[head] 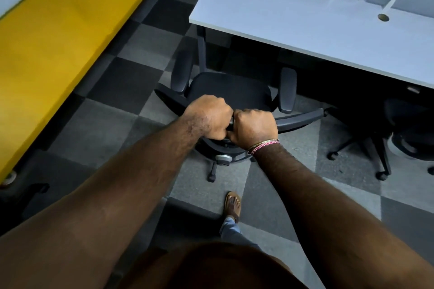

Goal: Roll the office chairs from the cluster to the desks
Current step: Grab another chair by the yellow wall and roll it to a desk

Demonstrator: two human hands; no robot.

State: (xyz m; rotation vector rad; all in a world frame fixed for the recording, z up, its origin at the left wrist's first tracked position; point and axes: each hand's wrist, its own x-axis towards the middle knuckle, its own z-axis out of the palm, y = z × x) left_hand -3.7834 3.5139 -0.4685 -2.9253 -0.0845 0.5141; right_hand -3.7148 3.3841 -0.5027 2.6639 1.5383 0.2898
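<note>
The black office chair (231,91) was seen from above, standing on the checkered grey carpet (117,124) just in front of the near edge of the white worktop (305,19). Its seat faced the worktop, and its two armrests reached toward the worktop edge, the front of the seat lying close to that edge but not under it as far as could be told. The top of the chair's backrest was gripped by both hands, set side by side and touching each other. The left hand (209,117) was closed over the backrest's top rail, its fingers curled tightly around it. The right hand (253,128) was clamped on the same rail just beside the left, fingers wrapped under it and hidden from view. A pink and gold bracelet (264,145) was worn on the right wrist. Below the chair's seat, its wheeled base and one castor were visible on the carpet. A sandalled foot (233,204) was placed on the carpet behind the chair. A second black chair (408,131) was parked to the right of the held chair, partly under the worktop. A yellow surface (70,37) lay well to the left of the chair, across the carpet.
</note>
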